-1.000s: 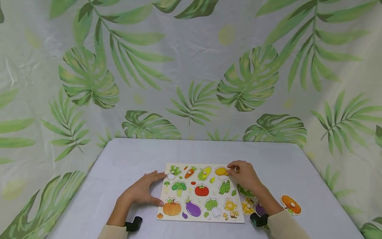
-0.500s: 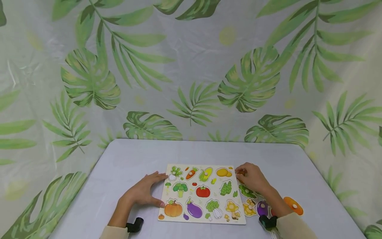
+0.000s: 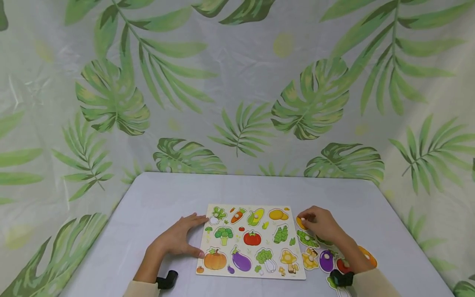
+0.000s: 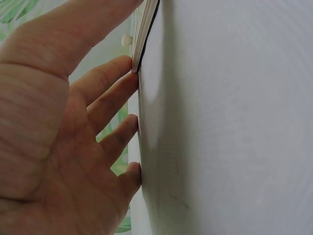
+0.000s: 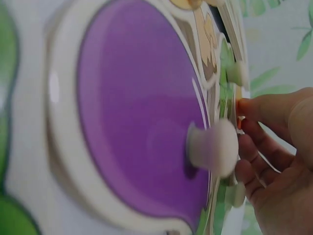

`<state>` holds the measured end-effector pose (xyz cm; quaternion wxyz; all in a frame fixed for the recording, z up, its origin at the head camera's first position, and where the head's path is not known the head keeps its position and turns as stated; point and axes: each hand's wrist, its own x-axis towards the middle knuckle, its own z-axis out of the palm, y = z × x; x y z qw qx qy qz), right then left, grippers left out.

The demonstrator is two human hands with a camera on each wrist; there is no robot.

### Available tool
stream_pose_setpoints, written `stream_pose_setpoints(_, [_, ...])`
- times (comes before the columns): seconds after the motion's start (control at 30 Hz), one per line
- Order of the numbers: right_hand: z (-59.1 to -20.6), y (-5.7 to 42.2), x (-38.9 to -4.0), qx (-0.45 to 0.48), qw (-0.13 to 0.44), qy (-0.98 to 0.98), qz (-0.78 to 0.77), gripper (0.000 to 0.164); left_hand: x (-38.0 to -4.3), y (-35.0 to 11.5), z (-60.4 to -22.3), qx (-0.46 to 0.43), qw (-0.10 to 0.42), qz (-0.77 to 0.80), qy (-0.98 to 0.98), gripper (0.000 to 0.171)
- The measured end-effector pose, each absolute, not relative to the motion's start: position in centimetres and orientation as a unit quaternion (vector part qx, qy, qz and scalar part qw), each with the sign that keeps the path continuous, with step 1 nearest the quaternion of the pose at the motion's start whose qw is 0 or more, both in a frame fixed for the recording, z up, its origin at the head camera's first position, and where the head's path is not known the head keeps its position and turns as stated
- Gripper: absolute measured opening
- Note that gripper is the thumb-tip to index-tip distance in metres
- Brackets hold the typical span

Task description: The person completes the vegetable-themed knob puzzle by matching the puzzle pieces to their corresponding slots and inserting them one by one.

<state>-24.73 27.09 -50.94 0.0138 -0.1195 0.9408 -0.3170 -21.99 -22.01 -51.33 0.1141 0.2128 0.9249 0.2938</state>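
A wooden vegetable puzzle board (image 3: 271, 237) lies flat on the table. My left hand (image 3: 179, 235) rests along its left edge, fingers spread, the thumb near the lower left corner; in the left wrist view the fingertips (image 4: 128, 62) touch the board's edge. Just off the upper right corner, my right hand (image 3: 320, 222) pinches a yellow-orange potato puzzle piece (image 3: 299, 222) by its knob, partly covered by the fingers. The radish, carrot (image 3: 238, 215) and corn (image 3: 255, 216) pieces sit in the board with their knobs up. The other pictures on it show no knobs.
Right of the board lie loose knobbed pieces: a green one (image 3: 307, 238), a mushroom (image 3: 310, 259), an eggplant (image 3: 326, 261), a tomato (image 3: 343, 266) and a leafy vegetable (image 3: 341, 291). An orange piece (image 3: 365, 252) is partly behind the right forearm. A leaf-print curtain (image 3: 237, 90) hangs behind the table.
My right hand has moved right from the board's upper right corner, carrying the potato piece to the table beside it. The left hand has kept its place on the board.
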Motion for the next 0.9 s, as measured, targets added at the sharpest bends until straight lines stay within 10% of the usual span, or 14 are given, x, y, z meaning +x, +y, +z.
stream_pose_setpoints(0.9, [-51.7,28.6,-24.7,-0.11,-0.015,0.936,-0.334,0.02,-22.0,-22.0,-51.3,0.209,0.116,0.295,0.925,0.106])
